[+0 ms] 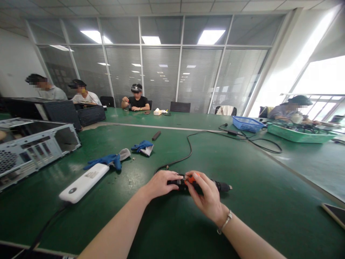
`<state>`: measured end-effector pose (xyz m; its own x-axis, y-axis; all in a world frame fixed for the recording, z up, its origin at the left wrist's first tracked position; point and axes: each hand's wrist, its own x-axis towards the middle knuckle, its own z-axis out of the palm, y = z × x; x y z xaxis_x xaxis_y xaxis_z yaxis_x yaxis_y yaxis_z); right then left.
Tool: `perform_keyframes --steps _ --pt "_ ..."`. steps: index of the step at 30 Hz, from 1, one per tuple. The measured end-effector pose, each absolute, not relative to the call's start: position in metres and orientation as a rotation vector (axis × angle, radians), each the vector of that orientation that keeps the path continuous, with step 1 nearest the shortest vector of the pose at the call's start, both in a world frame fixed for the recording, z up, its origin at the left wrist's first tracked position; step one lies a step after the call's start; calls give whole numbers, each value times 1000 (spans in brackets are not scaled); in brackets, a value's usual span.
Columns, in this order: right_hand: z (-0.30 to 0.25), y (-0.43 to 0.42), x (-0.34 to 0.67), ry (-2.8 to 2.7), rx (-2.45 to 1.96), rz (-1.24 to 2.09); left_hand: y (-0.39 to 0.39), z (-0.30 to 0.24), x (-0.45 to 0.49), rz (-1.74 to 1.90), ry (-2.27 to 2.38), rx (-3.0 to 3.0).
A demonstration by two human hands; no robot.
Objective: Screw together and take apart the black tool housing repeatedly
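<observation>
A black, elongated corded tool [222, 186] lies on the green table in front of me, with a small metal tip at its right end. My left hand [163, 184] is closed around its left part, thumb and fingers on the black body. Over its middle, my right hand [206, 196] pinches an orange piece [193, 177] between thumb and fingers. Whether that piece belongs to the tool or is separate, I cannot tell, since my fingers cover much of it. From behind my left hand a black cord [191, 144] runs up the table.
White power bank [84, 182], blue-grey gloves [109, 160] and a dark bar [156, 135] lie left. An open metal computer case [40, 149] stands far left. Blue basket [247, 124] and green basket [299, 135] are at right. Several people sit around the table.
</observation>
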<state>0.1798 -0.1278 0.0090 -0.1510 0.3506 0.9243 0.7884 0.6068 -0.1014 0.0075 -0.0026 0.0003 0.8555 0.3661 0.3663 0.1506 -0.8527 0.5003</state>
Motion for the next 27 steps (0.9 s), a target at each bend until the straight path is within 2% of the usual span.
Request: perform_keyframes --steps 5,14,21,27 --pt "7 -132 178 -1817 -943 -353 -5 5 7 609 364 2563" --pt "7 -127 182 -1713 -950 -494 -5 1 9 636 423 2544" --pt "0 -123 188 -1456 -878 -217 -5 2 9 619 481 2550" --pt "5 -116 191 -1300 -981 -138 -6 -1 12 649 391 2520"
